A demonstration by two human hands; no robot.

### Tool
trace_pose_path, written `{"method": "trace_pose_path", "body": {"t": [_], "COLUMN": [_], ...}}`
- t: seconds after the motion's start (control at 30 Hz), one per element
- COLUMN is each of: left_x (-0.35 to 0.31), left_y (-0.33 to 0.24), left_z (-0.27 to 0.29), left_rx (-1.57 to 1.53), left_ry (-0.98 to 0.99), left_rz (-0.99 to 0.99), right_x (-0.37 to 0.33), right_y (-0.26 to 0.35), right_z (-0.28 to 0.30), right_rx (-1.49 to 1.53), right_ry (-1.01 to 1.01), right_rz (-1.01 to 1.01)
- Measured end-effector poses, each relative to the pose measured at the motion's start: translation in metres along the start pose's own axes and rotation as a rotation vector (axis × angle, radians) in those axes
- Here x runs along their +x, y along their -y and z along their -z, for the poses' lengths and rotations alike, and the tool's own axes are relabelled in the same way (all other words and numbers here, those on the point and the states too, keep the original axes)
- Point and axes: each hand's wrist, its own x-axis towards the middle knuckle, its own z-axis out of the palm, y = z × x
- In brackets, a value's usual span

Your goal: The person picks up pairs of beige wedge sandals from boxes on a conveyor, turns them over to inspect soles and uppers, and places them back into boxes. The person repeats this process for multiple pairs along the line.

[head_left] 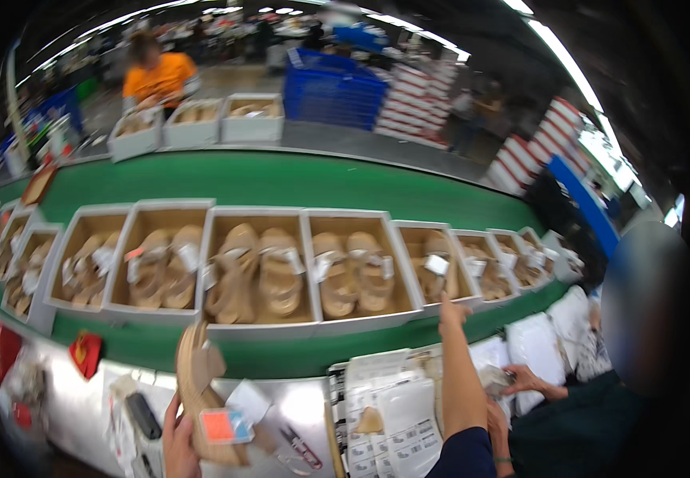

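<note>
My left hand (179, 442) grips a tan wedge sandal (195, 374), held upright over the metal table. An orange and blue label (228, 426) and a white tag hang beside it. My right arm reaches forward, and my right hand (452, 313) is at the near edge of an open white shoe box (421, 309) with tan sandals inside. Blur hides whether its fingers hold anything. Left of that box, on the green conveyor belt, stand more open boxes, one with a pair of tan sandals (281, 275) bearing white tags.
On the right, a co-worker's hand (524, 381) handles something greyish beside white packets (532, 350). Label sheets (401, 422), scissors (301, 448) and a black object (143, 416) lie on the table (301, 402). Beyond the belt (281, 175) are a person in orange, blue crates (333, 88) and stacked boxes.
</note>
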Motion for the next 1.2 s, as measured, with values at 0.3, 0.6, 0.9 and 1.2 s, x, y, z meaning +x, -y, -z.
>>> {"method": "trace_pose_path", "body": {"t": [0.3, 0.6, 0.9, 1.2], "left_x": [0.009, -0.012, -0.043, -0.070], "left_y": [-0.035, -0.045, -0.087, -0.092], "left_z": [-0.015, 0.001, 0.033, 0.053], "left_rx": [-0.122, -0.184, -0.095, -0.164], "left_ry": [0.130, 0.198, 0.239, 0.211], "left_rz": [0.035, -0.080, -0.268, -0.192], "right_x": [0.046, -0.119, -0.240, -0.356], "right_y": [0.038, 0.120, 0.033, 0.050], "right_z": [0.078, 0.188, 0.231, 0.229], "right_rx": [0.371, 0.331, -0.332, -0.568], "right_ry": [0.502, 0.699, 0.855, 1.066], "right_rz": [-0.080, 0.109, 0.594, 0.604]}}
